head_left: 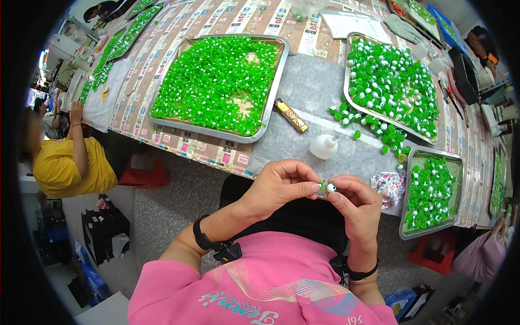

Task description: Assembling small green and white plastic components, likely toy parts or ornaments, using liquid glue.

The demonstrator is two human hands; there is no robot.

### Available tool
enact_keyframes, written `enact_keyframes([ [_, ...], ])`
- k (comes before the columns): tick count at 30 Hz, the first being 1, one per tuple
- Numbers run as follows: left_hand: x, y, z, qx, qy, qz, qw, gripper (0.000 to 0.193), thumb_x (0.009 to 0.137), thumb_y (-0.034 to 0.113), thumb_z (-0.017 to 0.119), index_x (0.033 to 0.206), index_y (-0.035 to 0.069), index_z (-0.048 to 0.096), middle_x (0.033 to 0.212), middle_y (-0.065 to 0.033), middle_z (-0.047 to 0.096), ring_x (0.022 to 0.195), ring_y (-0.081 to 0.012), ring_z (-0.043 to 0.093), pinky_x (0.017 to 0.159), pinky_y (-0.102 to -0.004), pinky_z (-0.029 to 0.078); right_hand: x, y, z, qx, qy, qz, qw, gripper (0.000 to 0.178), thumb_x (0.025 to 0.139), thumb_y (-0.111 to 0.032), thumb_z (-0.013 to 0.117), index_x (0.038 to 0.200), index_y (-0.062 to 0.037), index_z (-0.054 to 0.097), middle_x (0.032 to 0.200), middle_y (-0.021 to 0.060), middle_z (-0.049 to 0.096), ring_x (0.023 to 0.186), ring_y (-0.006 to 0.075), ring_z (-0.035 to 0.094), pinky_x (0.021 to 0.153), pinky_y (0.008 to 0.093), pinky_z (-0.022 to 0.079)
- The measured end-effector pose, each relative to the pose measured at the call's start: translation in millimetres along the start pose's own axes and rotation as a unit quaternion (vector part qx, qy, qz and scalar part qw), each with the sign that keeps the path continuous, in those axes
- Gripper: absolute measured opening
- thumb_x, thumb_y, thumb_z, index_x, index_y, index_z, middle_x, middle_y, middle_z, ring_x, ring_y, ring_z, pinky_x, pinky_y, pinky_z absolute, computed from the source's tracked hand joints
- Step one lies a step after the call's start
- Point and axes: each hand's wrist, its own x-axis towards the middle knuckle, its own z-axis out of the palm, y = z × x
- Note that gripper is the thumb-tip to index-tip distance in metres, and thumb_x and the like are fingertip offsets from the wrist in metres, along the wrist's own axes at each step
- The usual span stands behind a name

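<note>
My left hand (277, 187) pinches a small green piece (323, 184) between thumb and fingertips, just over the table's front edge. In my right hand (358, 210), thumb and forefinger close on a small white ball with black marks (331, 188). The two little parts touch or nearly touch; fingertips hide the join. Beyond my hands stands a white squeeze bottle (324, 147) with a narrow nozzle. A yellow and black tube-like item (291, 115) lies to its left. Beside my right hand is a crumpled floral cloth (388, 188).
A metal tray (279, 81) of small green pieces lies left. Another tray (348, 89), heaped with green pieces and white balls, stands right, some spilled beside it. A smaller tray (461, 187) sits near right. A person in yellow (76, 165) works at left.
</note>
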Motion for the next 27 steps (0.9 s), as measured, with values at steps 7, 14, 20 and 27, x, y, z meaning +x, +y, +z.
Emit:
enact_keyframes([
  [7, 0.1, 1.2, 1.6, 0.013, -0.01, 0.017, 1.0, 0.014, 0.082, 0.003, 0.067, 0.095, -0.001, 0.062, 0.087, -0.0065, 0.064, 0.078, -0.0132, 0.063, 0.071, -0.0235, 0.052, -2.2, -0.4, 0.8, -0.01, 0.011, -0.004, 1.0, 0.023, 0.077, 0.008, 0.068, 0.099, 0.0023, 0.065, 0.1, 0.0108, 0.062, 0.091, 0.0165, 0.062, 0.08, 0.0259, 0.052],
  [14, -0.1, 2.0, 2.0, 0.046, -0.007, 0.027, 0.999, 0.014, 0.082, 0.003, 0.067, 0.094, -0.002, 0.062, 0.085, -0.0073, 0.064, 0.077, -0.013, 0.063, 0.07, -0.0231, 0.052, -4.1, 3.0, -1.4, -0.011, 0.021, -0.012, 1.0, 0.022, 0.077, 0.008, 0.068, 0.097, 0.0023, 0.064, 0.101, 0.0121, 0.063, 0.092, 0.0171, 0.063, 0.081, 0.0265, 0.052],
  [20, 0.7, 1.4, 1.9, 0.056, -0.01, 0.03, 0.998, 0.014, 0.082, 0.002, 0.067, 0.094, -0.002, 0.063, 0.085, -0.0077, 0.064, 0.077, -0.0131, 0.063, 0.071, -0.0234, 0.052, -4.4, 3.9, -2.8, -0.011, 0.025, -0.014, 1.0, 0.021, 0.076, 0.008, 0.068, 0.096, 0.0023, 0.065, 0.101, 0.0128, 0.064, 0.093, 0.018, 0.063, 0.082, 0.0274, 0.052],
  [27, 0.3, 4.3, 5.7, 0.083, -0.009, 0.037, 0.996, 0.013, 0.082, 0.0, 0.067, 0.094, -0.003, 0.064, 0.086, -0.0081, 0.065, 0.078, -0.0134, 0.064, 0.071, -0.0234, 0.053, -3.7, 6.2, -3.9, -0.012, 0.024, -0.011, 1.0, 0.021, 0.076, 0.007, 0.068, 0.096, 0.0017, 0.065, 0.1, 0.0133, 0.065, 0.094, 0.0186, 0.063, 0.082, 0.0281, 0.052],
])
